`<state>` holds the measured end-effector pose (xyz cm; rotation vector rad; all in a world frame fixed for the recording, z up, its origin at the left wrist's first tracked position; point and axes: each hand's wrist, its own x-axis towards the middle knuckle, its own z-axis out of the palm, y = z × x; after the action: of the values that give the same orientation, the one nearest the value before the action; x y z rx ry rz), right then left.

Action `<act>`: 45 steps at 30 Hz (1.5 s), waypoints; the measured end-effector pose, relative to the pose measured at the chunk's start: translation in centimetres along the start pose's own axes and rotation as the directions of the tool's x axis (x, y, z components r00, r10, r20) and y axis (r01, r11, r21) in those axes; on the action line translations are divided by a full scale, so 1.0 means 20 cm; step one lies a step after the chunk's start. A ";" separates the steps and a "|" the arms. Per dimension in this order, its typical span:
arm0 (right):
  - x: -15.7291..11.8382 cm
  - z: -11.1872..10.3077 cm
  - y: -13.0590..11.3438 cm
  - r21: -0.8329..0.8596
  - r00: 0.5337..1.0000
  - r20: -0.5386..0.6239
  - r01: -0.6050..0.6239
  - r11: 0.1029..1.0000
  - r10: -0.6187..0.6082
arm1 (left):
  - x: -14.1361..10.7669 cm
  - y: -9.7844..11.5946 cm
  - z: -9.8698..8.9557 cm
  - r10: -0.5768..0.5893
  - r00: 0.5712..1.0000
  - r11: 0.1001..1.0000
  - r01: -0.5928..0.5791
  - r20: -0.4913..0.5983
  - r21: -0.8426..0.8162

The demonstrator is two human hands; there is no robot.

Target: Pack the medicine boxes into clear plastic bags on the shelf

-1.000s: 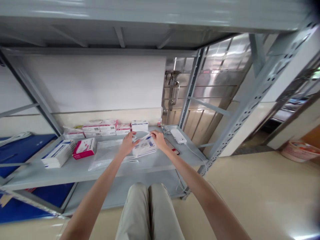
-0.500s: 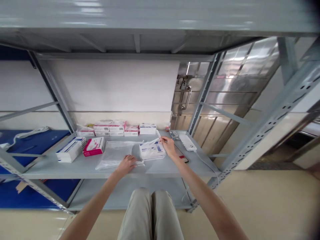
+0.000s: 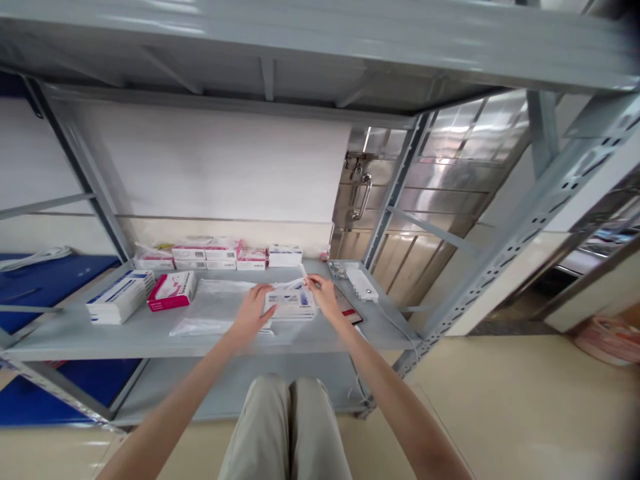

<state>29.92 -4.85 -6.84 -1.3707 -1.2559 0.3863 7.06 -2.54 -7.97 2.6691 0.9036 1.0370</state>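
Note:
White boxes with blue print [image 3: 293,305] lie together on the grey metal shelf in front of me, clear plastic along their far edge. My right hand [image 3: 323,293] is at their far right corner, fingertips pinched on the edge of that clear plastic bag [image 3: 300,283]. Left of the boxes is my left hand [image 3: 254,310], its thumb apart from its fingers, close to the boxes' left side and over a stack of flat clear plastic bags [image 3: 215,300]. Whether it touches the plastic I cannot tell.
On the left stand a pink-and-white box [image 3: 173,291] and white-and-blue boxes [image 3: 120,298]. Several wrapped boxes [image 3: 215,253] line the back. To the right lie a dark phone-like device [image 3: 349,307] and a white power strip [image 3: 361,283] with its cable. The upper shelf [image 3: 310,40] hangs overhead.
My left hand has moved up and toward the boxes, its fingers opening out. The plastic that covered the boxes' top is now drawn toward their far edge. The whole view has shifted slightly.

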 end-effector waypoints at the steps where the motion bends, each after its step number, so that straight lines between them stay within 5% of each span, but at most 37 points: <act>1: 0.00 0.00 0.00 0.015 1.000 0.003 0.000 1.000 0.000 | 0.09 0.05 0.01 -0.011 1.000 0.998 0.010 0.007 0.065; 4: -0.01 -0.01 -0.01 0.043 1.000 0.012 0.018 0.999 -0.019 | 0.30 0.14 0.05 -0.041 0.982 0.980 0.004 0.184 0.198; 6: -0.01 -0.04 0.02 0.048 1.000 -0.020 0.016 0.999 -0.015 | 0.36 0.13 0.04 -0.115 0.974 0.978 0.077 0.195 0.193; 8: -0.02 -0.10 0.08 0.064 0.996 -0.083 -0.021 0.998 0.026 | 0.35 0.05 0.00 -0.250 0.966 0.966 0.244 0.061 0.083; 10: -0.04 -0.17 0.15 0.089 0.985 -0.145 -0.084 0.993 0.096 | 0.28 -0.07 -0.06 -0.407 0.908 0.911 0.395 -0.102 -0.121; 13: -0.10 -0.24 0.19 0.034 0.937 -0.321 -0.132 0.991 0.136 | 0.17 -0.22 -0.14 -0.588 0.715 0.807 0.494 -0.378 -0.323; 15: -0.15 -0.23 0.13 -0.125 0.890 -0.456 -0.059 0.990 -0.005 | 0.12 -0.21 -0.15 -0.526 0.649 0.846 0.461 -0.550 -0.267; 16: -0.18 -0.20 0.08 -0.236 0.880 -0.457 0.021 0.971 -0.130 | 0.12 -0.17 -0.15 -0.420 0.684 0.900 0.398 -0.597 -0.176; 18: -0.22 -0.13 -0.05 -0.440 0.886 -0.250 0.256 0.861 -0.391 | 0.13 -0.04 -0.12 -0.103 0.850 0.985 0.159 -0.516 0.066; 20: -0.23 -0.04 -0.15 -0.554 0.856 0.074 0.462 0.692 -0.512 | 0.17 0.09 -0.07 0.178 0.972 0.966 -0.143 -0.156 0.213; 22: -0.22 0.03 -0.19 -0.628 0.826 0.272 0.541 0.559 -0.494 | 0.21 0.16 -0.04 0.206 0.969 0.927 -0.239 0.139 0.288; 24: -0.20 0.05 -0.16 -0.682 0.819 0.366 0.559 0.471 -0.442 | 0.22 0.18 -0.03 0.121 0.946 0.916 -0.223 0.300 0.333; 30: -0.35 -0.07 0.09 -0.601 0.704 0.471 0.697 0.391 -0.531 | -0.01 0.08 -0.06 0.123 0.905 0.924 -0.254 0.408 0.286; 34: -0.50 -0.13 0.23 -0.622 0.814 0.334 0.569 0.537 -0.476 | -0.15 0.01 -0.04 -0.072 0.862 0.876 -0.186 0.501 0.445; 38: -0.50 -0.13 0.27 -0.768 0.975 0.113 0.208 0.606 -0.193 | -0.10 -0.03 -0.06 -0.237 0.840 0.872 -0.038 0.488 0.489; 41: -0.42 -0.10 0.25 -0.787 1.000 -0.011 0.007 0.616 -0.026 | -0.03 -0.01 -0.07 -0.273 0.849 0.889 0.042 0.453 0.456; 45: -0.31 -0.07 0.22 -0.682 0.998 -0.055 -0.067 0.729 0.041 | 0.02 0.02 -0.07 -0.311 0.883 0.905 0.163 0.351 0.392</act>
<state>30.65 -9.53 -12.99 -2.0343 -1.3938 -0.0979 6.60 -2.69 -6.63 2.7806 1.3819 0.2572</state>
